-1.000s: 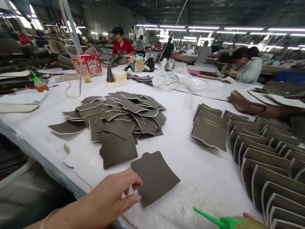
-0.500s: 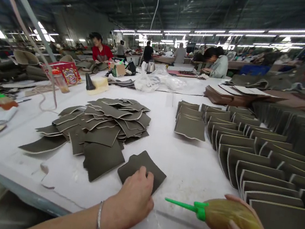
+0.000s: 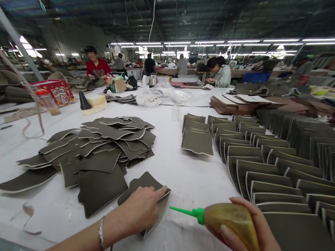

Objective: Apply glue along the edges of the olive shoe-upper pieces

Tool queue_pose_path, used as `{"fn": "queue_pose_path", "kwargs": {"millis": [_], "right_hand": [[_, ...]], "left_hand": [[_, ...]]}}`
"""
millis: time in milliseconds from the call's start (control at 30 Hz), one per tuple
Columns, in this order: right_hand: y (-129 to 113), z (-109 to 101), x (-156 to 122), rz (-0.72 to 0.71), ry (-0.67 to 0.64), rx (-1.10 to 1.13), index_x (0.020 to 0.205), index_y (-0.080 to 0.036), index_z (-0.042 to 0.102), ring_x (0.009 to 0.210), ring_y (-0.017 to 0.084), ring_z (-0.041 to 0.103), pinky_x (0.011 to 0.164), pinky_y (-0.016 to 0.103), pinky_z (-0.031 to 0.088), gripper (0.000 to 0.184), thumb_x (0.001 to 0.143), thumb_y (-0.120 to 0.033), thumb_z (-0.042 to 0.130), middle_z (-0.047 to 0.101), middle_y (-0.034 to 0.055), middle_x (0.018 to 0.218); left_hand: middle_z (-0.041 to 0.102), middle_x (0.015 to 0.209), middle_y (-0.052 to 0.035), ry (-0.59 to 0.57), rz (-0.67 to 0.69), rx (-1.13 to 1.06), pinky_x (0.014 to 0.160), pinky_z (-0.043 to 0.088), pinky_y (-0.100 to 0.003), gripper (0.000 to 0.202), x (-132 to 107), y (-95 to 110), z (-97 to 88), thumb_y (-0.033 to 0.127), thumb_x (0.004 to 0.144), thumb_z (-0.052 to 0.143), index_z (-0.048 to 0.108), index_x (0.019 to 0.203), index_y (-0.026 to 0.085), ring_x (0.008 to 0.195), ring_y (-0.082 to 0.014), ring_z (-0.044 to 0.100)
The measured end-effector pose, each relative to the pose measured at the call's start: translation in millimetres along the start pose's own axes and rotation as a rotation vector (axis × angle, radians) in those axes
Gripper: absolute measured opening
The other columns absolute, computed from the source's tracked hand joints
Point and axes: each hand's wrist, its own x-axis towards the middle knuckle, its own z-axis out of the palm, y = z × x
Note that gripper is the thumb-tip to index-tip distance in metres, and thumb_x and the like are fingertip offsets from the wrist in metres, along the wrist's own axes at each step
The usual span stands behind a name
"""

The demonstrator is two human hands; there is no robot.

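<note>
My left hand (image 3: 141, 209), a bangle at its wrist, is on a dark olive leather-like piece (image 3: 143, 180) lying on the white table. Its index finger lies along the piece's right edge, where a flap appears folded or lifted; the thumb is hidden. My right hand (image 3: 263, 244) is wrapped round a squeeze bottle (image 3: 231, 223) of amber liquid, tilted so that its green nozzle points left, just right of the piece and apart from it. Left of my left hand lies a loose heap of similar pieces (image 3: 102, 157).
Rows of overlapping dark pieces (image 3: 261, 169) cover the table's right side, near a short separate stack (image 3: 198, 140). Plastic bags (image 3: 159, 93), a red box (image 3: 61, 95) and a black cone (image 3: 84, 100) stand farther back. Co-workers (image 3: 96, 64) sit beyond. A pole (image 3: 17, 36) rises at left.
My left hand has shifted its grip, index finger now stretched to the piece's right edge, which shows a fold. The bottle's nozzle is closer to the piece. The view has swung somewhat right.
</note>
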Motion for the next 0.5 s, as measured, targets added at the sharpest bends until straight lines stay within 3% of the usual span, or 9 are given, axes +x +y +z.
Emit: {"fn": "queue_pose_path", "kwargs": {"millis": [167, 333, 500], "right_hand": [[-14.7, 13.7, 7.6, -0.053, -0.077, -0.125, 0.121, -0.028, 0.054, 0.096, 0.026, 0.063, 0.086, 0.033, 0.052, 0.048, 0.082, -0.051, 0.07, 0.059, 0.0054, 0.114], [-12.6, 22.5, 17.6, -0.225, -0.169, -0.195, 0.122, -0.029, 0.051, 0.09, 0.025, 0.064, 0.078, 0.033, 0.053, 0.045, 0.085, -0.044, 0.07, 0.06, 0.0049, 0.11], [-4.7, 25.3, 26.5, -0.389, -0.203, -0.276, 0.122, -0.029, 0.05, 0.097, 0.024, 0.06, 0.082, 0.032, 0.051, 0.041, 0.087, -0.037, 0.069, 0.057, 0.0048, 0.113]], "left_hand": [[0.066, 0.101, -0.015, 0.031, 0.022, -0.017, 0.08, 0.048, -0.041, 0.056, 6.9, 2.3, 1.1, 0.011, 0.084, 0.036, 0.046, 0.139, 0.016, 0.09, -0.0291, 0.063], [0.064, 0.103, -0.0139, 0.027, 0.025, -0.03, 0.079, 0.048, -0.039, 0.051, 12.6, 5.5, 1.6, 0.014, 0.085, 0.039, 0.047, 0.136, 0.016, 0.087, -0.0274, 0.064], [0.063, 0.105, -0.0136, 0.052, 0.047, -0.032, 0.079, 0.049, -0.04, 0.052, 12.4, 1.7, 1.8, 0.018, 0.088, 0.037, 0.045, 0.139, 0.017, 0.088, -0.0281, 0.064]]}}
